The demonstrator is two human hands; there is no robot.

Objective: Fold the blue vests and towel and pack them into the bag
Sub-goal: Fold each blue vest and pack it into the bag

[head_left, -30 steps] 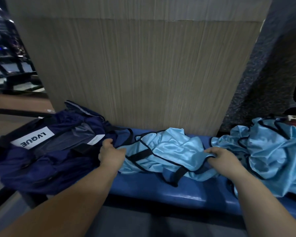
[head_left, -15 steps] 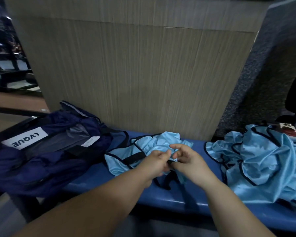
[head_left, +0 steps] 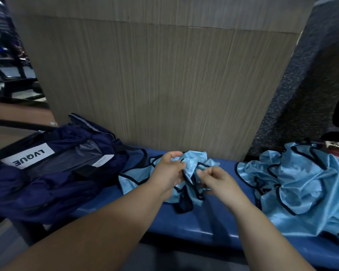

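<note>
- My left hand [head_left: 169, 171] pinches a bunched fold of the vest [head_left: 195, 160], fingers curled into the cloth.
- My right hand [head_left: 216, 178] grips it just beside the left.
- The vest looks thin, light, floppy and slick, so I judge the black trim the surest hold.
- It sits bunched on the blue tabletop [head_left: 204, 227], between the bag [head_left: 47, 173] and the pile of vests [head_left: 305, 182].
</note>
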